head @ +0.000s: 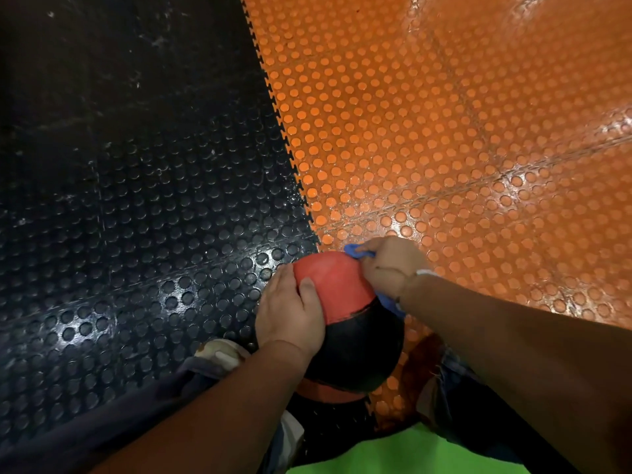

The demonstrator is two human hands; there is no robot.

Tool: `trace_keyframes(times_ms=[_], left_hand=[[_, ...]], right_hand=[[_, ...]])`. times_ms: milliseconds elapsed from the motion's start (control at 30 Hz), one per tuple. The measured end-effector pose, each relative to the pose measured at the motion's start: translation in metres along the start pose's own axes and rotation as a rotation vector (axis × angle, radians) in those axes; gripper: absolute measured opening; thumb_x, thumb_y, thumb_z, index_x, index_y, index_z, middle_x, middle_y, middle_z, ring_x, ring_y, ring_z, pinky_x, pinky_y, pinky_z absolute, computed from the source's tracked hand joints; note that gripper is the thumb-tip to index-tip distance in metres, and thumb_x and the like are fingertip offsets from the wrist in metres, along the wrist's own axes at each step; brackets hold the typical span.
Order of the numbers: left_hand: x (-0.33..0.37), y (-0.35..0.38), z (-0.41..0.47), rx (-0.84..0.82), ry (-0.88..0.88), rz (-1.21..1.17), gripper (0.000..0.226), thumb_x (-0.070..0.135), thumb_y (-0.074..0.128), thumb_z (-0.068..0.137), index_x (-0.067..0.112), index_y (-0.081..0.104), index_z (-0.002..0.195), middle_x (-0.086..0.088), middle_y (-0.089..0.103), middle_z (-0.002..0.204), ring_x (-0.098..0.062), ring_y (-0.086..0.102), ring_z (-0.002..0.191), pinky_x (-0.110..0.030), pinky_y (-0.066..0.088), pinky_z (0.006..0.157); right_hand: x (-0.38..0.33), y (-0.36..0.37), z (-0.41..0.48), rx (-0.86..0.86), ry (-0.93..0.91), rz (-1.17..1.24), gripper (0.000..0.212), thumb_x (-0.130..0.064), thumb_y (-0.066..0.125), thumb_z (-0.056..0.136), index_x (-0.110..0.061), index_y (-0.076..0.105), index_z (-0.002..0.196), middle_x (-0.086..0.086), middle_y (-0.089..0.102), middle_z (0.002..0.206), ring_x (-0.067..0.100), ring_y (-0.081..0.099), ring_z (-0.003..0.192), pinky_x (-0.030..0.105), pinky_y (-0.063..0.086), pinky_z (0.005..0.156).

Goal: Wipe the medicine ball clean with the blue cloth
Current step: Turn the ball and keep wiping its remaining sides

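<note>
A red and black medicine ball (345, 313) sits on the floor between my knees, low in the middle of the head view. My left hand (290, 309) rests on its left side, palm flat and thumb lying on the red part. My right hand (390, 265) grips the blue cloth (355, 250) and presses it against the ball's upper right side. Most of the cloth is hidden under that hand; one edge shows above the ball and another bit below the wrist.
The floor is studded rubber tiles, black (136, 217) on the left and orange (461, 131) on the right, joined by a toothed seam running down to the ball. My knees and a shoe (219, 352) frame the ball at the bottom.
</note>
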State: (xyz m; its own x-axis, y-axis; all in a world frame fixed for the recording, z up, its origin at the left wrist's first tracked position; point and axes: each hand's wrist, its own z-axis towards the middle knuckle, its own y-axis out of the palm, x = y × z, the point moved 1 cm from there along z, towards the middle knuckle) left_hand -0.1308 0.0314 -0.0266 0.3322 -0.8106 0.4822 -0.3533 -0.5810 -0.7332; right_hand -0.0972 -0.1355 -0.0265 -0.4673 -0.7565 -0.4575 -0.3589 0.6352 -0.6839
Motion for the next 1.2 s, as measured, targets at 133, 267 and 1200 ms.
trace_keyframes(times_ms=[133, 267, 1200], left_hand=[[-0.003, -0.007, -0.001, -0.009, 0.015, 0.017, 0.049, 0.029, 0.032, 0.102, 0.013, 0.031, 0.148, -0.003, 0.032, 0.154, -0.017, 0.027, 0.141, -0.027, 0.019, 0.114], [-0.009, -0.009, -0.001, -0.041, 0.049, -0.015, 0.049, 0.030, 0.033, 0.102, 0.013, 0.030, 0.148, -0.001, 0.030, 0.154, -0.014, 0.024, 0.141, -0.026, 0.017, 0.114], [0.004, -0.002, -0.006, -0.069, 0.218, 0.084, 0.075, 0.046, 0.016, 0.082, 0.013, 0.028, 0.149, 0.000, 0.028, 0.155, -0.012, 0.021, 0.143, -0.025, 0.012, 0.116]], right_hand=[[-0.015, 0.009, -0.038, 0.055, -0.361, -0.099, 0.033, -0.025, 0.048, 0.087, -0.029, 0.066, 0.114, -0.001, 0.056, 0.109, 0.021, 0.057, 0.098, 0.023, 0.044, 0.084], [0.007, 0.007, -0.016, 0.071, -0.229, 0.072, 0.027, -0.015, 0.054, 0.088, -0.021, 0.070, 0.109, 0.002, 0.063, 0.107, 0.022, 0.059, 0.095, 0.017, 0.039, 0.078], [0.003, 0.008, -0.037, 0.254, -0.754, -0.072, 0.032, -0.023, 0.048, 0.077, -0.019, 0.075, 0.094, 0.004, 0.069, 0.091, 0.024, 0.068, 0.079, 0.030, 0.057, 0.071]])
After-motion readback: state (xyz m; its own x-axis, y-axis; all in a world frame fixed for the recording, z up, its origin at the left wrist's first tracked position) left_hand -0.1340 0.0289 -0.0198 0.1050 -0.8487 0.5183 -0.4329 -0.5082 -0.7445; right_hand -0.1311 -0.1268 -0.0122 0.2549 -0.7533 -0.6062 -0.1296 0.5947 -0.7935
